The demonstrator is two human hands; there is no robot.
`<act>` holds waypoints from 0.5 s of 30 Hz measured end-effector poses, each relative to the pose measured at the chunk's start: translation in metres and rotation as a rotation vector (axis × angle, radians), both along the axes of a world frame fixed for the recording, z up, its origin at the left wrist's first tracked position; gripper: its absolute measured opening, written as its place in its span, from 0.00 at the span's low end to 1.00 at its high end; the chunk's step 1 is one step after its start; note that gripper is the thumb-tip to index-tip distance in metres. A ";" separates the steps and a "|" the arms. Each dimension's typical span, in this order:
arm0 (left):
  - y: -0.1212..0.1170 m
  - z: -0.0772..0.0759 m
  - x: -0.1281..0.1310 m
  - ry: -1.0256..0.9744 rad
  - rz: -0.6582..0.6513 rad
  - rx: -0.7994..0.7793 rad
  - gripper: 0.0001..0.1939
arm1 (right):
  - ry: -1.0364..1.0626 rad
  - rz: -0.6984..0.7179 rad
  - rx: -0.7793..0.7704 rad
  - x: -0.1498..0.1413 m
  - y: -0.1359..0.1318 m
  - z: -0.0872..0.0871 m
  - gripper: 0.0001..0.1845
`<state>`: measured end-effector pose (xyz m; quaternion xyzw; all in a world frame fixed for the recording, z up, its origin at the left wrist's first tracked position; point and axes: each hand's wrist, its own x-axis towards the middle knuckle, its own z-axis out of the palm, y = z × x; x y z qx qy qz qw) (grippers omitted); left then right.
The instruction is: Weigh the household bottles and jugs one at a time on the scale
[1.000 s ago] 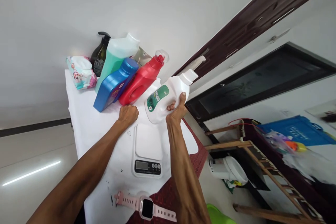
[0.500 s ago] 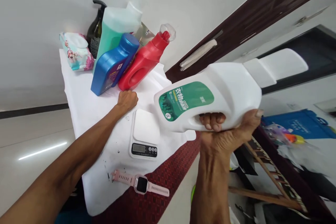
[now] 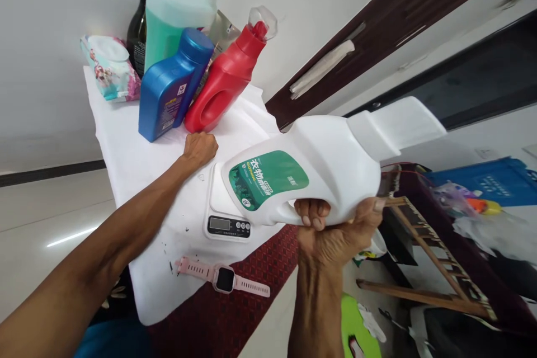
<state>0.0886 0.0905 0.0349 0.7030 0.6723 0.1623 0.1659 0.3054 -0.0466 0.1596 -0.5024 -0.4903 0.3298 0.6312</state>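
Observation:
My right hand (image 3: 333, 229) grips the handle of a white detergent bottle (image 3: 319, 168) with a green label, held in the air on its side close to the camera, cap pointing right. The bottle's base hangs over a small white kitchen scale (image 3: 226, 207) on the white cloth. My left hand (image 3: 200, 148) is a closed fist resting on the cloth beside the scale, just below the red bottle (image 3: 224, 81). Nothing shows in that fist.
At the back of the table (image 3: 126, 145) stand a blue bottle (image 3: 170, 86), a green-filled jug (image 3: 172, 17), a dark pump bottle (image 3: 136, 39) and a wipes pack (image 3: 107, 67). A pink smartwatch (image 3: 222, 278) lies near the front edge. A wooden rack (image 3: 423, 257) and blue crate (image 3: 486, 182) are at right.
My right hand lifted the white bottle off the table, swung it up toward the camera, and it now hangs slightly lower and further left. The left fist stayed put.

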 end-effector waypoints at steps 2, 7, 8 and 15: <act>0.000 -0.001 0.000 0.004 0.003 -0.001 0.25 | 0.040 0.019 0.026 -0.005 0.003 -0.001 0.36; 0.003 -0.003 0.001 0.031 0.010 0.001 0.25 | 0.110 0.053 0.044 -0.017 0.007 0.004 0.35; 0.003 -0.004 0.001 0.035 0.013 -0.001 0.25 | 0.112 0.067 0.037 -0.017 0.007 0.005 0.35; 0.004 -0.005 0.000 0.035 0.030 0.011 0.26 | -0.003 0.010 0.027 0.007 -0.004 -0.006 0.33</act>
